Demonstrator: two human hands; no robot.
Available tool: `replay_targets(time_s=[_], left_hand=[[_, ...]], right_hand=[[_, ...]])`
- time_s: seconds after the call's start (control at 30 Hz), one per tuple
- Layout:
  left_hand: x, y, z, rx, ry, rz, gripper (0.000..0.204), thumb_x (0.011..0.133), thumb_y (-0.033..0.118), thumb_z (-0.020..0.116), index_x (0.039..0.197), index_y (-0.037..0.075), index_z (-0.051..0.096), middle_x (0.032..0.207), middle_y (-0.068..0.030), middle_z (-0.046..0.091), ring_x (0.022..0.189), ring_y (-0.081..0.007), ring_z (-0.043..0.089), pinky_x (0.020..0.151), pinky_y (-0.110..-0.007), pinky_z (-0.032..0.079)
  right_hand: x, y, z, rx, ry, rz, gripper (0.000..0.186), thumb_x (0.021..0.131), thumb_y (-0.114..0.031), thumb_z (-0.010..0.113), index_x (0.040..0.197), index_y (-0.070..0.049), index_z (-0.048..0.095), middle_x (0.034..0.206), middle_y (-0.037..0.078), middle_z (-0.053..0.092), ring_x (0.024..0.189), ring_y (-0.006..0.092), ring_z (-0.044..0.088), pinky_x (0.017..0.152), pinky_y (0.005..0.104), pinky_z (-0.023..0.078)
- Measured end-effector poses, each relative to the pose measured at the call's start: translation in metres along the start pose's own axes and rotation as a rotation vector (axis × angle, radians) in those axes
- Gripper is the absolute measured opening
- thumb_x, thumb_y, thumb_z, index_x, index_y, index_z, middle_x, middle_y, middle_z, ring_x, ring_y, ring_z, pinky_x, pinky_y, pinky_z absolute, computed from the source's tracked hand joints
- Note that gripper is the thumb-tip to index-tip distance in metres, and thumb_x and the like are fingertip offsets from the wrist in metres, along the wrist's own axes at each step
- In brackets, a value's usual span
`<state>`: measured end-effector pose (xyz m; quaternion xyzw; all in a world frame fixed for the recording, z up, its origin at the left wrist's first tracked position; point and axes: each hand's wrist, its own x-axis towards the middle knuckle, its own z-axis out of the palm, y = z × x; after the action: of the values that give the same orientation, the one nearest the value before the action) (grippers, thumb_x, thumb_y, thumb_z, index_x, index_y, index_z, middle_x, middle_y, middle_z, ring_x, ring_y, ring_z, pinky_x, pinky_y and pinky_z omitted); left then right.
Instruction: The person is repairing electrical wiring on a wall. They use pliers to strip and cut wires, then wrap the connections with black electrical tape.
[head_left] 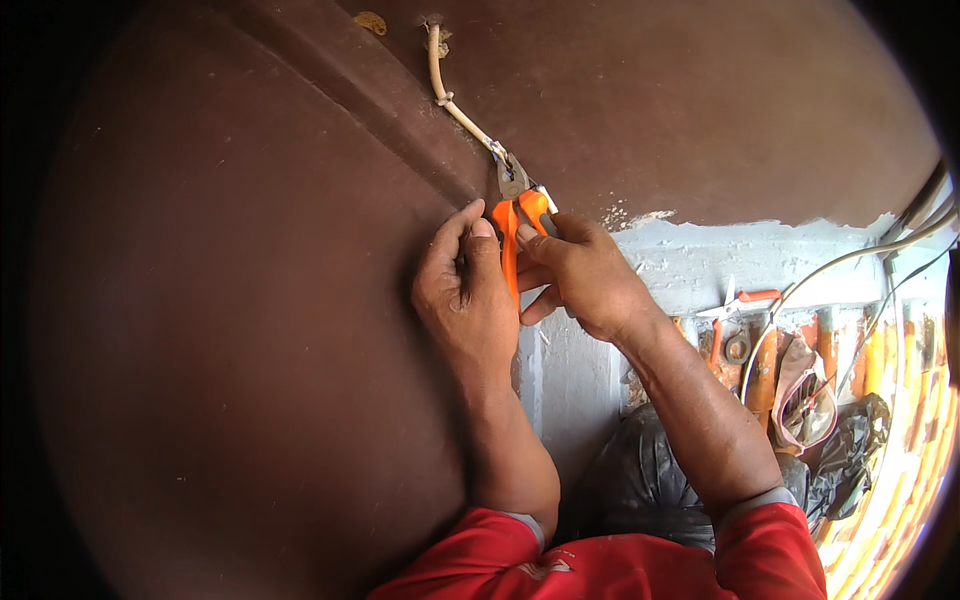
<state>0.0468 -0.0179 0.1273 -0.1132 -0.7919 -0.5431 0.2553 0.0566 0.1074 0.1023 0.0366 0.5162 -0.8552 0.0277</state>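
A pale cable (pixel 437 70) comes out of a hole in the brown wall panel, with a knot or tie partway down. Its lower end, where thin wires show, meets the metal jaws of orange-handled pliers (pixel 512 180). My right hand (pixel 585 275) grips these pliers, thumb on the handles and fingers curled below. Close against the left handle is my left hand (pixel 468 275), its thumb and fingers bent in toward each other; whatever lies between them is hidden. A short white piece, perhaps cable, (pixel 547 198) sticks out beside the right handle.
At the right, a second orange-handled hand tool (pixel 735 300) lies by a black ring-shaped roll (pixel 737 348). Lower down are an open pouch (pixel 803 405) and a black plastic bag (pixel 850 455). Loose cables (pixel 830 265) hang along the right side, above a ridged orange surface.
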Motion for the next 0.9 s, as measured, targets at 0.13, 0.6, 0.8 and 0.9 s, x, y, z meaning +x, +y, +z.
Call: replay_targets(time_s=[0.13, 0.6, 0.8, 0.9], left_hand=[[-0.002, -0.01, 0.004, -0.026, -0.015, -0.002, 0.034, 0.111, 0.021, 0.064, 0.129, -0.003, 0.079, 0.105, -0.0089, 0.077, 0.093, -0.0159, 0.064, 0.087, -0.033, 0.054], [-0.02, 0.0, 0.0, -0.439, 0.126, -0.119, 0.033, 0.112, 0.03, 0.066, 0.116, 0.001, 0.08, 0.081, 0.0022, 0.059, 0.059, -0.002, 0.041, 0.052, -0.022, 0.029], [-0.028, -0.004, -0.022, -0.874, -0.073, -0.297, 0.055, 0.112, 0.042, 0.061, 0.119, -0.01, 0.076, 0.083, -0.0097, 0.068, 0.054, -0.0125, 0.048, 0.05, -0.027, 0.035], [-0.034, -0.002, -0.016, -1.19, -0.24, -0.455, 0.059, 0.113, 0.046, 0.058, 0.122, -0.01, 0.075, 0.084, -0.0121, 0.068, 0.054, -0.0167, 0.049, 0.051, -0.03, 0.036]], right_hand=[[0.005, -0.013, -0.038, 0.021, -0.195, 0.027, 0.05, 0.113, -0.025, 0.067, 0.141, 0.015, 0.056, 0.11, 0.026, 0.077, 0.091, 0.032, 0.083, 0.067, 0.045, 0.073], [0.013, -0.026, -0.096, 0.09, -0.579, 0.075, 0.05, 0.109, -0.022, 0.068, 0.138, 0.016, 0.054, 0.118, 0.038, 0.075, 0.107, 0.0468, 0.081, 0.075, 0.0499, 0.073], [-0.086, 0.004, -0.121, -0.354, -0.077, -0.059, 0.044, 0.109, -0.033, 0.073, 0.131, 0.004, 0.065, 0.108, 0.013, 0.077, 0.099, 0.0236, 0.079, 0.066, 0.0318, 0.065], [-0.149, 0.061, -0.166, -0.899, 0.284, 0.055, 0.047, 0.108, -0.032, 0.072, 0.135, 0.006, 0.064, 0.101, 0.015, 0.074, 0.089, 0.0242, 0.076, 0.066, 0.0385, 0.059]])
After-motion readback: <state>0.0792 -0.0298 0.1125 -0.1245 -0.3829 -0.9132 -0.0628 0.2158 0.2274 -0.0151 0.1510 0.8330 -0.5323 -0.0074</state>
